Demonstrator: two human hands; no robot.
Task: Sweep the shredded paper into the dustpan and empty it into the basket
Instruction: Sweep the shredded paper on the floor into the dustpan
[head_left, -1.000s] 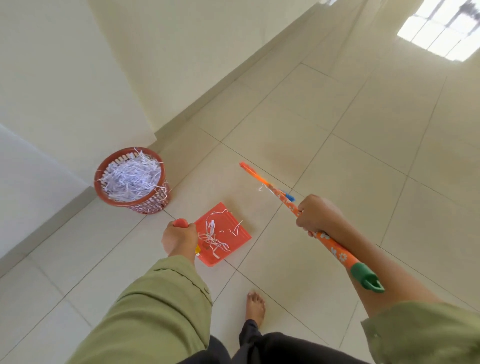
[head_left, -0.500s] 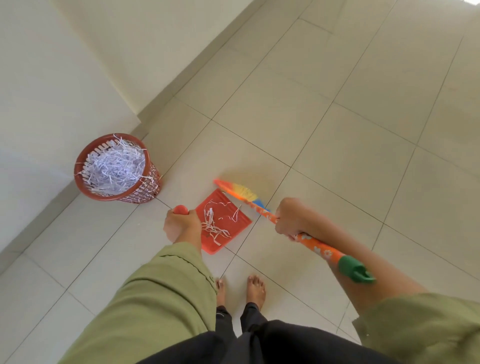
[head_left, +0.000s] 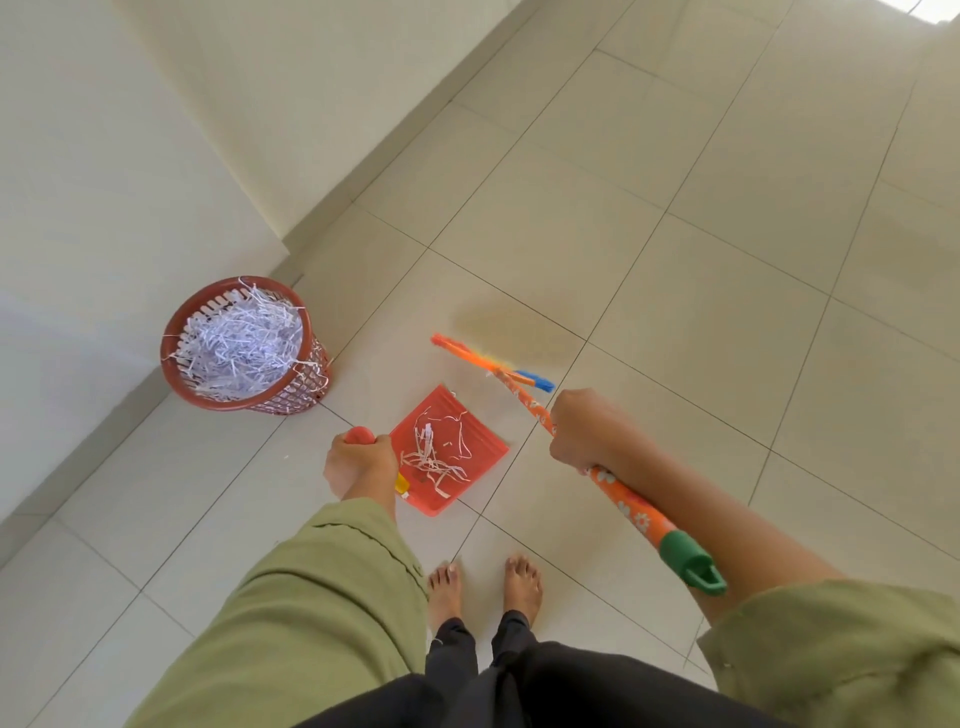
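**Red dustpan held low, broom lifted beside it**

Red plastic makes up the dustpan (head_left: 452, 457), which sits low over the tiled floor (head_left: 675, 260) in front of the person's bare feet (head_left: 483, 587). A thin scatter of shredded paper (head_left: 431, 457) lies inside it, mostly toward the handle end. The left hand (head_left: 361, 460) is curled round the dustpan's red handle, knuckles up, a green sleeve (head_left: 311, 597) reaching to the wrist.

The right hand (head_left: 587, 431) grips the orange flowered broom (head_left: 613, 488) partway down its stick; the green cap of the stick points back toward the person's right elbow. The broom's head, with orange, yellow and blue bristles, is blurred and lies just beyond the dustpan's far corner; whether it touches the floor cannot be told.

To the left, near the foot of the pale wall (head_left: 156, 130), stands a red-brown lattice basket (head_left: 306, 389), heaped with white shredded paper to its rim, a few strips hanging over the edge. Bare tiles lie between basket and dustpan. Black trousers (head_left: 519, 675) fill the bottom of the view.
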